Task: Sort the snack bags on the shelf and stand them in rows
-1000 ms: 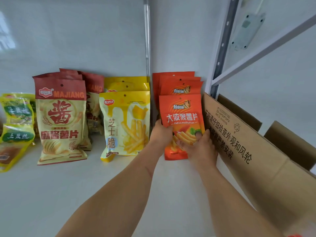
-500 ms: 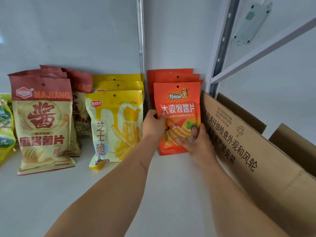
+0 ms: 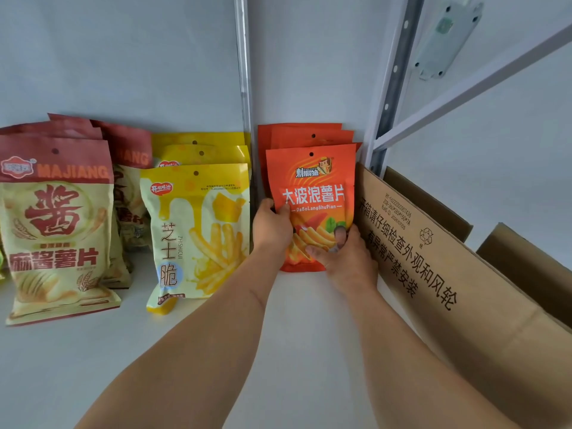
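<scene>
The glossy orange foil bag of wavy potato chips (image 3: 311, 196) stands upright at the front of its row, near the right end of the white shelf (image 3: 93, 366), just in front of the other orange bags (image 3: 306, 134) that lean against the back wall. The left hand (image 3: 272, 226) grips its left edge, thumb on the front face and fingers curled behind. The right hand (image 3: 343, 258) holds the lower right corner, thumb pressed flat on the printed front and the rest of the fingers wrapped low around the bag's side. Both forearms reach in from the near edge, the left one crossing diagonally from lower left.

To the left stands a row of yellow cheese-stick bags (image 3: 198, 230), then a row of red-topped beige sesame chip bags (image 3: 55, 227), the front one leaning forward a little, with a second file of the same kind (image 3: 130, 187) behind it. A sliver of green packaging shows at the far left edge, too little to name. The open brown cardboard box (image 3: 448, 274) sits touching the orange row on the right.

Judging from this, sorting looks largely done: three kinds stand in rows. What is left seems to be letting go of the front orange bag so that it stands alone, and whatever the box holds, which is hidden.
</scene>
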The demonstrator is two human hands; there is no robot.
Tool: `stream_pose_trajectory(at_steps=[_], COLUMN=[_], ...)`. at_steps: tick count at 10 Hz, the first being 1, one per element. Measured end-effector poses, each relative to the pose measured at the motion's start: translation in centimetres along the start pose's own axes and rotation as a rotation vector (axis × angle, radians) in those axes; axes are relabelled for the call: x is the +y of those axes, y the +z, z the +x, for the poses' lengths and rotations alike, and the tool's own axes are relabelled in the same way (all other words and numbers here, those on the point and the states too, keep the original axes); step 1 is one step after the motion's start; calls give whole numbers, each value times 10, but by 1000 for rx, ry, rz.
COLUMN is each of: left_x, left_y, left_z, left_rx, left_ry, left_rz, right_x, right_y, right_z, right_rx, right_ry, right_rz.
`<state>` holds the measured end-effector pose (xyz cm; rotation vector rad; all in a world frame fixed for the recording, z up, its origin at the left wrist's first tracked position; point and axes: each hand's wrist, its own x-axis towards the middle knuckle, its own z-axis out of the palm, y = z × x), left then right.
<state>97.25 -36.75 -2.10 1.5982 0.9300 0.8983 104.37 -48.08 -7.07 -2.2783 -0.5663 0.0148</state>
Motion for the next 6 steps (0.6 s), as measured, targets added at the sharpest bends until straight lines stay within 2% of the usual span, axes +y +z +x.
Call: stream_pose_trajectory(at_steps=[3, 4, 5, 6], left_x=[9, 18, 20, 34], left_y=[-2, -7, -12, -31], left_z=[-9, -20, -25, -34], left_rx=[-28, -32, -59, -28], left_ry=[-73, -42, 73, 256], left_rz=[-4, 14, 30, 90], right_x=[-5, -8, -8, -18], right_y=[-13, -21, -24, -37], right_z=[-9, -9, -12, -12], right_rx=[-19, -11, 26, 188], right_ry=[-22, 16, -19, -144], right_rz=[-27, 57, 92, 163])
